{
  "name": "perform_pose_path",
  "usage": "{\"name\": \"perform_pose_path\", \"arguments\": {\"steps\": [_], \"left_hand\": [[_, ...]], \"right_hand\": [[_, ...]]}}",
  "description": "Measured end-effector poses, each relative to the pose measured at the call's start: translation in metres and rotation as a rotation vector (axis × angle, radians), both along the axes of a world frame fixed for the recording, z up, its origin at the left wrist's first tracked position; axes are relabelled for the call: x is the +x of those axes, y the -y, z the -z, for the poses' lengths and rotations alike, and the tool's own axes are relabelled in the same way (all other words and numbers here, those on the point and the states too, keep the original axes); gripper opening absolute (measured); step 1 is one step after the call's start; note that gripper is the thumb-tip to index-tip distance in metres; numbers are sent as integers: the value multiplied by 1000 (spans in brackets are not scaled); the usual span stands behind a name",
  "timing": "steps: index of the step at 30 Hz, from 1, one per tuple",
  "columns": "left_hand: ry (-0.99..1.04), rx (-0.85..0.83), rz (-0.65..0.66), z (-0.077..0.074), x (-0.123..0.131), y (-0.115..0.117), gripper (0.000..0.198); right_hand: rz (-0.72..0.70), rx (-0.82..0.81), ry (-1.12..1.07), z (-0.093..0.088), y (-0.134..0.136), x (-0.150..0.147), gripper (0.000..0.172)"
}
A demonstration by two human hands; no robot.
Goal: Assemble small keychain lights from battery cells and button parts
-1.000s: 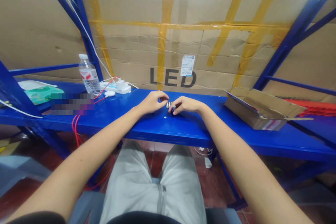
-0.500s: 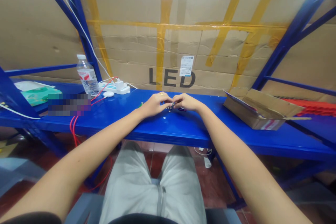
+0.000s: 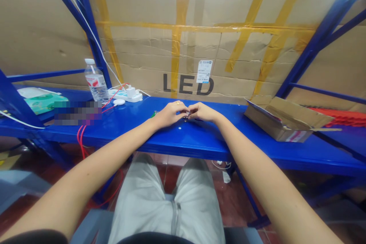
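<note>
Over the middle of the blue metal tabletop [image 3: 200, 137], my left hand [image 3: 170, 114] and my right hand [image 3: 201, 111] meet at the fingertips. A ring shows on a left finger. Both hands are closed in a pinch, and what lies between the fingertips is too small to name. Several tiny shiny pieces [image 3: 185, 119] lie on the table just below the fingertips. A small green item [image 3: 154, 114] is half hidden behind my left hand. One small white dot-like piece [image 3: 180, 128] rests nearer the front edge.
To the right stands an open cardboard box [image 3: 286, 122], beside red stacked material [image 3: 347, 117]. At left are a water bottle [image 3: 96, 84], a white power strip [image 3: 134, 95] with red cables [image 3: 81, 137], and a green packet [image 3: 45, 103]. A large cardboard panel [image 3: 143, 53] closes the back.
The fingers of my right hand have shifted slightly, and the small shiny bit seen between the fingertips is now mostly covered. Both forearms stay in nearly the same place.
</note>
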State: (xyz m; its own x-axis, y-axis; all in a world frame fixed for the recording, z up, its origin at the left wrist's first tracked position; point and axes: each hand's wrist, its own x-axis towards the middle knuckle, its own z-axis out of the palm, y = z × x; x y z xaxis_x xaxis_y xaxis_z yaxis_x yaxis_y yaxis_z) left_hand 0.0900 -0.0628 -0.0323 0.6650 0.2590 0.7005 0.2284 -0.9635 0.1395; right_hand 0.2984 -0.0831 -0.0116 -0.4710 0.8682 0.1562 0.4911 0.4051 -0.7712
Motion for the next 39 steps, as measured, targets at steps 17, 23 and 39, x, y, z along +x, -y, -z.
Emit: {"name": "perform_pose_path", "arguments": {"steps": [17,23,39], "left_hand": [[-298,18,-121,5,-3,0,22],[-444,26,-124,6,-1,-2,22],[-312,-251,-152,5,-5,-6,12]], "right_hand": [[127,-61,-179,-1,-6,12,26],[-22,-166,82,-4,-3,15,25],[-97,-118,172,-5,-1,11,25]]}}
